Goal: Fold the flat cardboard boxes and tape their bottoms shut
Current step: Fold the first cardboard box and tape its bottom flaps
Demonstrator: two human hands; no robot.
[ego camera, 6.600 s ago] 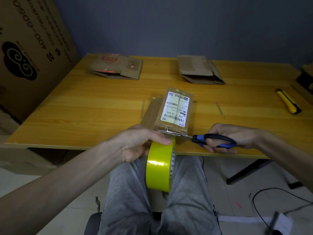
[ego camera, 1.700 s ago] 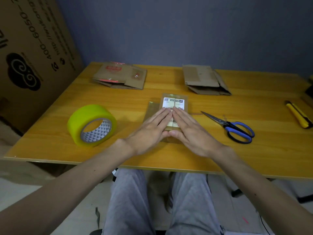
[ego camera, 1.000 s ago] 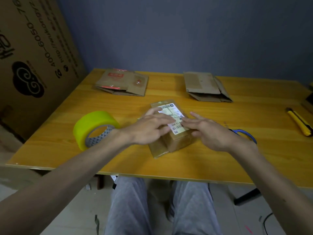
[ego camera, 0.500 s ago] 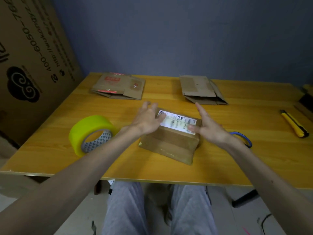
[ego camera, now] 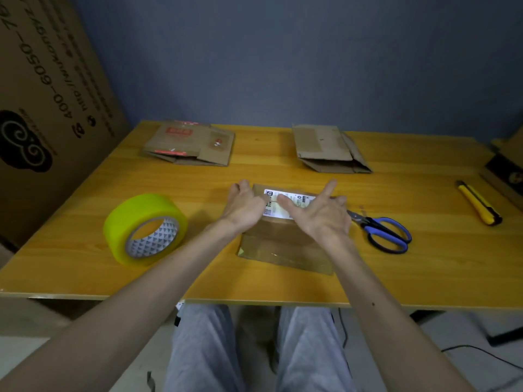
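Note:
A small folded cardboard box (ego camera: 283,241) with a white shipping label on top and glossy tape over its near side stands at the table's middle. My left hand (ego camera: 244,206) lies flat on the box's left top edge, fingers straight. My right hand (ego camera: 319,213) presses on the label with straight fingers, its thumb reaching left across it. A roll of yellow tape (ego camera: 144,229) lies left of the box. Blue-handled scissors (ego camera: 382,232) lie just right of it. Two flat cardboard boxes wait at the back: one with red print (ego camera: 192,144) and a plain one (ego camera: 328,149).
A yellow utility knife (ego camera: 478,205) lies at the far right of the wooden table (ego camera: 85,261). A big printed carton (ego camera: 45,114) leans at the left. A dark object (ego camera: 506,171) sits at the right edge. My grey-trousered legs are under the table's front edge.
The box was turned so its long side faces me. Both hands moved from its ends onto its top, the right hand sliding left over the label. Earlier, tape roll and scissors were set down.

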